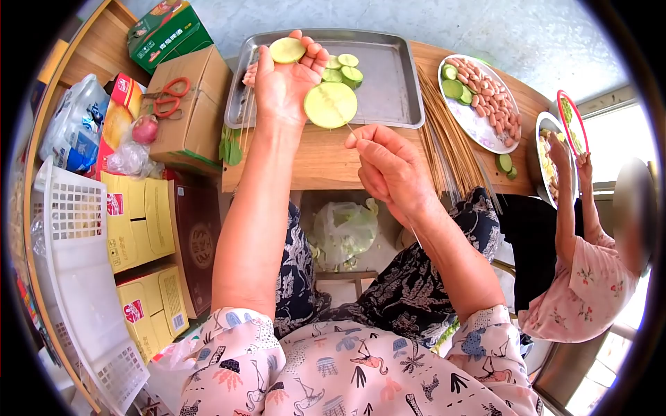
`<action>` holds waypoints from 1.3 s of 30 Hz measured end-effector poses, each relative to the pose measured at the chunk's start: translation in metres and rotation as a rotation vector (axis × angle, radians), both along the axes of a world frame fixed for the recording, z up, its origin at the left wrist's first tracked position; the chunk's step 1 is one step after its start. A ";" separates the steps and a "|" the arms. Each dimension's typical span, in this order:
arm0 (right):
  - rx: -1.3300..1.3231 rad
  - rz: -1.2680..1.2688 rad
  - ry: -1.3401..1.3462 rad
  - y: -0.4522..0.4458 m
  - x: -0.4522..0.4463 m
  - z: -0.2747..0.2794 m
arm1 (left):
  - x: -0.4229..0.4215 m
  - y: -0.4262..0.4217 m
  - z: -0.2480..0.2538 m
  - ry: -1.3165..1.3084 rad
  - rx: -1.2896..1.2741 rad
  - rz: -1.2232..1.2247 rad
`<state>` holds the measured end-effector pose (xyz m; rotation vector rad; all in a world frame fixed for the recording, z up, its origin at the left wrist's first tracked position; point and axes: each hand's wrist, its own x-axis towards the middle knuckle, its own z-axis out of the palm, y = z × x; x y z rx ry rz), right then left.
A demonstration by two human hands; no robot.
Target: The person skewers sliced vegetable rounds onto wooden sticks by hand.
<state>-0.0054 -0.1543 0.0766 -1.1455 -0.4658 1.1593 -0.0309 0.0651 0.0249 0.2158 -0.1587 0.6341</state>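
Green and thin, a large slice [331, 105] is sitting at the upper end of a stick [352, 131], just above the table edge in the upper middle of the frame. The right hand [388, 170] is pinching that stick narrowly between thumb and fingers, apparently for fine control of its tip, while the rest of the stick is trailing back past the wrist. The left hand [284, 87] is turning its palm up, its fingers curling loosely around a smaller slice [286, 50], probably so that this piece is lying ready near the stick.

Behind the hands, a metal tray [388, 83] is holding more slices [351, 76] near its left half; its raised rim is likely stopping them from sliding off. Right of the tray, a bundle of sticks [444, 139] is lying along the wooden table [319, 156], seemingly placed within the right hand's reach. Farther right, an oval plate [485, 139] is keeping sausages [494, 93] and green slices [452, 89] in separate groups, perhaps for easy picking.

At the right edge of the frame, another person's hands [560, 151] are working over a bowl [539, 149]. At upper left, red-handled scissors [182, 87] are resting on a cardboard box [201, 104].
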 end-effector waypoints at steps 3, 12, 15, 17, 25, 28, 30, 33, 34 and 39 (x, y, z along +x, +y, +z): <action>0.004 0.012 -0.006 -0.001 0.001 -0.002 | -0.002 0.003 0.000 0.008 0.006 0.004; 0.004 -0.010 -0.030 0.002 -0.002 -0.004 | -0.001 0.003 -0.002 -0.017 0.010 -0.023; -0.005 -0.010 -0.041 0.002 -0.002 -0.004 | -0.001 0.003 -0.003 -0.023 0.019 -0.022; 0.001 -0.012 -0.043 0.002 -0.001 -0.005 | -0.001 0.001 -0.001 -0.016 0.013 -0.022; -0.017 -0.018 -0.051 0.002 -0.002 -0.001 | 0.000 0.002 -0.002 -0.031 0.007 -0.009; -0.007 -0.013 -0.043 0.001 -0.001 -0.002 | 0.000 0.003 -0.001 0.006 0.002 0.019; -0.015 -0.014 -0.043 0.001 -0.001 -0.002 | 0.000 0.002 -0.001 -0.009 0.016 -0.003; -0.014 -0.020 -0.056 0.002 -0.001 -0.004 | 0.000 0.001 -0.001 -0.011 0.024 -0.006; -0.013 -0.020 -0.056 0.002 0.000 -0.003 | 0.001 0.001 -0.001 -0.012 0.025 -0.006; -0.019 -0.019 -0.046 0.002 -0.001 -0.002 | 0.000 0.001 -0.002 -0.025 0.014 -0.025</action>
